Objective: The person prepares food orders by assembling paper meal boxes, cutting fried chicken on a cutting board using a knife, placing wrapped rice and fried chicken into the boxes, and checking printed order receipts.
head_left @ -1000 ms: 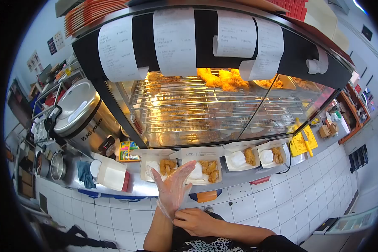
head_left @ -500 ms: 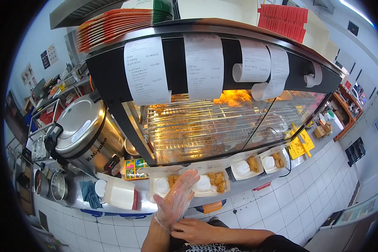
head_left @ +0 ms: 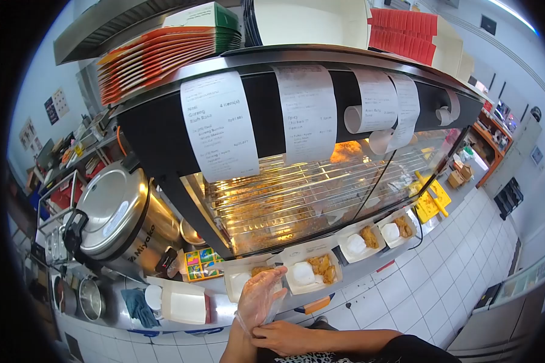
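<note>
A clear plastic glove (head_left: 246, 319) covers my left hand (head_left: 261, 295), whose fingers are stretched out and hold nothing. My right hand (head_left: 280, 337) pinches the cuff of that glove at my left wrist. Behind my left hand stands an open paper box (head_left: 233, 293) with rice and fried chicken, partly hidden by it. Just right of my fingers is a second box (head_left: 296, 291) with white rice (head_left: 303, 273) and fried chicken (head_left: 324, 268). Two further filled boxes, a third box (head_left: 351, 259) and a fourth box (head_left: 396, 242), continue the row along the counter.
A glass warming cabinet (head_left: 293, 224) with wire racks rises behind the boxes, receipts (head_left: 221, 127) hanging from its top. To the left are a large rice cooker (head_left: 112, 212), an unfilled box (head_left: 184, 302) and a blue cloth (head_left: 140, 307). A yellow tray (head_left: 429, 206) lies right.
The view has tilted and shifted slightly. My left hand's fingers have drawn closer together and turned, while my right hand stays at the glove's cuff.
</note>
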The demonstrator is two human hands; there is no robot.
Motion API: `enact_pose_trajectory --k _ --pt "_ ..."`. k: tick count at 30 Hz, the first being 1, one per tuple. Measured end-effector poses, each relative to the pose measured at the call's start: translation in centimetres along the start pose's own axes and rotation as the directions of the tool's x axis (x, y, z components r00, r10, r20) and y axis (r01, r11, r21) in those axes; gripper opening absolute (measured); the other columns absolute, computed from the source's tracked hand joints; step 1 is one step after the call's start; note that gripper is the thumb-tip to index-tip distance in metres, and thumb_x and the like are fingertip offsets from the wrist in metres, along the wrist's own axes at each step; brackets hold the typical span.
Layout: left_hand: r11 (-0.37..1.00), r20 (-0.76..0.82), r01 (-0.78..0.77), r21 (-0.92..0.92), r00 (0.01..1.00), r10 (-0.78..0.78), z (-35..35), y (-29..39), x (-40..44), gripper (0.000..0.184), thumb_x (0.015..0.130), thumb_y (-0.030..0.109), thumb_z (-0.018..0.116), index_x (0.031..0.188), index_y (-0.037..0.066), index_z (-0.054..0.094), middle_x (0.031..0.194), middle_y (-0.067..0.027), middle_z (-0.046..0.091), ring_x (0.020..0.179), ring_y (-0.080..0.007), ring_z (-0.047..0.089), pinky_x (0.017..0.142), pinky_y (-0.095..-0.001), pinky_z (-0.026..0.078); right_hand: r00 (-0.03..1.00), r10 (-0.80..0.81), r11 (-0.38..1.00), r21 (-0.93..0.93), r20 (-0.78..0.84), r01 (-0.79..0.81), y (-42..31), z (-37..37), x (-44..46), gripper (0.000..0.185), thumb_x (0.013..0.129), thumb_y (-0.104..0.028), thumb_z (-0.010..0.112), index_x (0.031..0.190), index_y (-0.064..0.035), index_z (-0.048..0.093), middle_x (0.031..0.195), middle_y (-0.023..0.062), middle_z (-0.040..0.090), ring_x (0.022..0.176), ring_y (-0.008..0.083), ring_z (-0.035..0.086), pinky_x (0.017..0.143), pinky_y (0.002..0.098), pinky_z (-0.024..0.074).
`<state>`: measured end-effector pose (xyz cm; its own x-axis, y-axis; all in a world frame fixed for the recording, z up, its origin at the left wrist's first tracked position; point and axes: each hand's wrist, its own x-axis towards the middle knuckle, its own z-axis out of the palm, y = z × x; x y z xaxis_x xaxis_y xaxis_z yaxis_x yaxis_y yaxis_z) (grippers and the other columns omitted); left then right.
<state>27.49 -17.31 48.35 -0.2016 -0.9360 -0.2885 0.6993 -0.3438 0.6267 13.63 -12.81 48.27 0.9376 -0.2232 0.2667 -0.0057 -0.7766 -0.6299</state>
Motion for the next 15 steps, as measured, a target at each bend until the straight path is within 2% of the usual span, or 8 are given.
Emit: enact_pose_trajectory --k 2,4,5,7,10,11,13,15 --pt "0.999 -0.024 0.019 0.049 1.0 -0.017 0.1 0.3 0.1 0.016 0.099 0.023 0.068 0.109 0.011 0.072 0.133 -0.0103 0.065 0.136 -0.0249 0.05 0.104 -0.0514 0.041 1.0 0.014 1.0 0.005 0.0 -0.014 0.0 0.0 0.1 0.037 0.077 -0.003 0.064 0.112 0.001 0.056 0.102 0.0153 0.054 0.093 0.0351 0.065 0.079 0.0435 0.0552" --pt "1.0 0.031 0.006 -0.003 1.0 -0.006 -0.6 0.0 0.2 0.01 0.098 0.018 0.07 0.104 0.011 0.071 0.129 -0.0091 0.066 0.136 -0.0259 0.05 0.103 -0.0508 0.042 0.999 0.037 0.999 0.011 0.018 -0.037 -0.2 0.1 0.2 0.033 0.081 -0.004 0.064 0.113 0.0015 0.057 0.103 0.0151 0.055 0.092 0.0347 0.065 0.079 0.0435 0.0552" --pt "1.0 0.056 0.004 -0.03 0.998 -0.002 -0.8 -0.2 0.2 0.007 0.097 0.015 0.071 0.102 0.011 0.071 0.127 -0.0084 0.066 0.136 -0.0265 0.05 0.103 -0.0505 0.042 0.995 0.085 0.996 0.01 0.046 -0.086 -0.5 0.1 0.2 0.031 0.084 -0.006 0.063 0.115 -0.0017 0.061 0.109 0.0168 0.057 0.096 0.0352 0.064 0.083 0.0444 0.0539" --pt "0.998 0.048 0.024 -0.062 0.999 -0.021 -1.1 -0.3 0.4 0.008 0.097 0.017 0.07 0.097 0.01 0.07 0.119 -0.0072 0.067 0.137 -0.0273 0.049 0.104 -0.0517 0.042 0.979 0.179 0.984 0.007 0.102 -0.18 -0.8 0.1 0.3 0.03 0.09 -0.01 0.06 0.118 -0.0081 0.067 0.121 0.0204 0.063 0.105 0.0363 0.063 0.089 0.0462 0.0512" --pt "0.987 0.087 0.05 -0.153 0.996 -0.037 -1.2 -0.8 0.8 0.012 0.098 0.018 0.07 0.093 0.008 0.068 0.109 -0.0062 0.069 0.137 -0.0286 0.05 0.104 -0.0521 0.042 0.988 0.156 0.979 0.135 -0.019 -0.152 0.4 2.2 -0.3 0.036 0.083 -0.008 0.062 0.119 -0.007 0.067 0.125 0.0203 0.062 0.109 0.0407 0.061 0.094 0.0469 0.0513" --pt "0.979 0.106 0.057 -0.194 0.994 -0.037 -1.1 -1.1 0.9 0.013 0.098 0.018 0.07 0.092 0.007 0.068 0.106 -0.006 0.069 0.136 -0.0291 0.051 0.104 -0.052 0.043 0.984 0.179 0.976 0.127 0.003 -0.178 0.4 2.1 -0.4 0.037 0.084 -0.009 0.062 0.121 -0.0074 0.066 0.124 0.0203 0.062 0.11 0.0395 0.061 0.094 0.0467 0.0514" --pt "0.991 0.146 0.013 -0.131 0.989 0.006 -2.2 -1.8 1.6 0.016 0.099 0.021 0.069 0.094 0.006 0.069 0.104 -0.0059 0.069 0.135 -0.0297 0.052 0.106 -0.0524 0.042 0.976 0.215 0.971 0.101 0.036 -0.217 0.1 1.2 -0.4 0.039 0.086 -0.011 0.062 0.125 -0.0082 0.064 0.123 0.0203 0.062 0.111 0.0371 0.062 0.093 0.0464 0.0515" --pt "0.999 0.145 -0.037 -0.023 0.989 0.04 -2.8 -1.8 2.3 0.02 0.1 0.025 0.067 0.099 0.005 0.069 0.105 -0.0058 0.069 0.133 -0.0298 0.054 0.107 -0.0526 0.042 0.984 0.165 0.982 0.105 -0.069 -0.157 0.7 0.5 -0.5 0.031 0.087 -0.014 0.067 0.116 -0.0034 0.063 0.111 0.0161 0.061 0.1 0.0346 0.065 0.085 0.0441 0.0541"
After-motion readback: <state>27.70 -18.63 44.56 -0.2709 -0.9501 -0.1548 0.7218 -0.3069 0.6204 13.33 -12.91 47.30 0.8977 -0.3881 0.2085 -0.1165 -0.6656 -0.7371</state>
